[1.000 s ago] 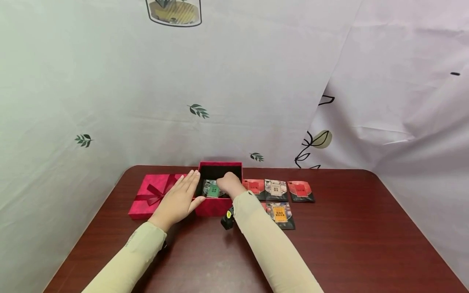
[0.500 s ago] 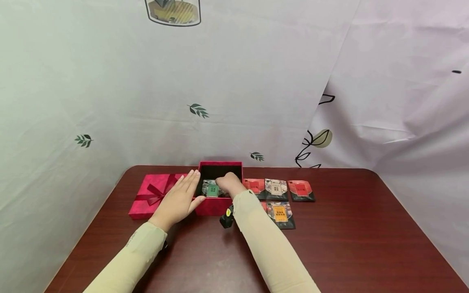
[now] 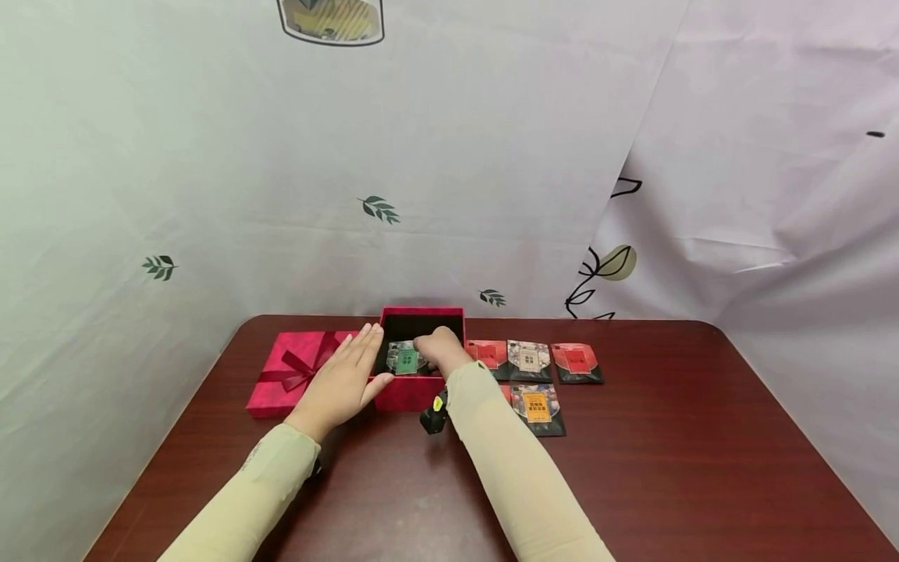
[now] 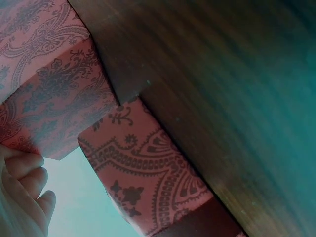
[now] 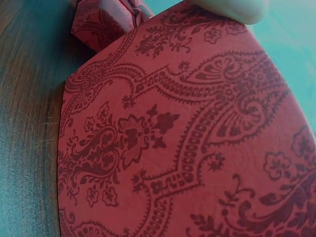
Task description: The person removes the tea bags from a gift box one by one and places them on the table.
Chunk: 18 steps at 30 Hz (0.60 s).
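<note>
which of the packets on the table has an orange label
The packet in the front row, alone nearest the person, beside the right sleeve; the three behind it show red or pale labels.

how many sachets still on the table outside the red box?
4 fully visible: red foil sachet, white-patterned sachet and another red sachet in a row right of the open red box; orange-labelled dark sachet in front. The right sleeve may hide more.

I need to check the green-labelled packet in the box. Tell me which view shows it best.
The head view: the green-labelled packet lies inside the open red box, by the right hand. Both wrist views show only the box's patterned outside and the table, no packet.
</note>
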Each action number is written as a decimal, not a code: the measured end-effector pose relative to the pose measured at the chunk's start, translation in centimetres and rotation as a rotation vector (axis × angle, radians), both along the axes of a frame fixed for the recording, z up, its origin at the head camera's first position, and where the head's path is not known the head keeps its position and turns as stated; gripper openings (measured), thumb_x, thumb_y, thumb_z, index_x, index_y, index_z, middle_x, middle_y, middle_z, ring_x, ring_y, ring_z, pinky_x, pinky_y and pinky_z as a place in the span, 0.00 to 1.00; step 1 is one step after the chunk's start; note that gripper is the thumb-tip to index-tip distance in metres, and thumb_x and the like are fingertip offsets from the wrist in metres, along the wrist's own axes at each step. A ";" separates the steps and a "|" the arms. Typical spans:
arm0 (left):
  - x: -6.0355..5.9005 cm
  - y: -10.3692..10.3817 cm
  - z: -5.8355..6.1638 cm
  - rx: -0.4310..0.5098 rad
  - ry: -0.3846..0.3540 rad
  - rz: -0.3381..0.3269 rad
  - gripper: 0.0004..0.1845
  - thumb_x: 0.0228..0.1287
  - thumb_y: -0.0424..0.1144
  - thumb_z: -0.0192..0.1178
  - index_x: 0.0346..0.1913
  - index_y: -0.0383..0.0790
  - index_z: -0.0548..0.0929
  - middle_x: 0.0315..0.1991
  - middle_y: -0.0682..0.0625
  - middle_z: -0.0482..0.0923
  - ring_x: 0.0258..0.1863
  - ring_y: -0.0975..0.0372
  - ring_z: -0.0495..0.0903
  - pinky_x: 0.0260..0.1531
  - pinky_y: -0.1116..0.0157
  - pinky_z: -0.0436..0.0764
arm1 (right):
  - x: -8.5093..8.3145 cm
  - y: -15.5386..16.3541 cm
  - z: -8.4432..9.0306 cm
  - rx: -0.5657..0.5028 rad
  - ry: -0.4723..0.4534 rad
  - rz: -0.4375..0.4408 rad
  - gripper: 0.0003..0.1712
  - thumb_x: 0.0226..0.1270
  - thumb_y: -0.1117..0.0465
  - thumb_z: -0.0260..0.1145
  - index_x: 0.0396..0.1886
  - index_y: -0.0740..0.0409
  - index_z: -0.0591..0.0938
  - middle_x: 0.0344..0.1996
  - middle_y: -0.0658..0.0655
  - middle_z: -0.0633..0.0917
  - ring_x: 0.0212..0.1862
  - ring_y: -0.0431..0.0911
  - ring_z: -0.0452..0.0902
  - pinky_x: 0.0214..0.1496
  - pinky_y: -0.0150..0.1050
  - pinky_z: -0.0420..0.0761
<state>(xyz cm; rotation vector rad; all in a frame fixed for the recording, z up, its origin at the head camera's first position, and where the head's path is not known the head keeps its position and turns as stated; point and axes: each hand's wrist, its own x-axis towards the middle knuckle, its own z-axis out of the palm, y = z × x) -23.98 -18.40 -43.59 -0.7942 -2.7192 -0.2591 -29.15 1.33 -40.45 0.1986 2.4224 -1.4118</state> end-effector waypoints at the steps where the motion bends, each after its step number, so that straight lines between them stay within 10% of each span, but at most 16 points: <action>1: 0.0 0.0 0.0 0.002 -0.004 0.001 0.42 0.72 0.54 0.58 0.75 0.25 0.61 0.77 0.34 0.58 0.78 0.45 0.54 0.76 0.48 0.55 | 0.0 0.0 0.0 -0.013 -0.003 -0.006 0.24 0.72 0.57 0.61 0.60 0.70 0.77 0.45 0.63 0.80 0.42 0.56 0.82 0.46 0.47 0.84; 18: 0.0 0.1 0.0 0.009 -0.012 0.004 0.41 0.73 0.53 0.58 0.75 0.25 0.61 0.77 0.34 0.58 0.78 0.45 0.54 0.76 0.48 0.55 | -0.3 0.0 -0.2 -0.024 0.087 0.042 0.11 0.72 0.70 0.59 0.37 0.68 0.87 0.34 0.60 0.86 0.22 0.46 0.81 0.33 0.40 0.87</action>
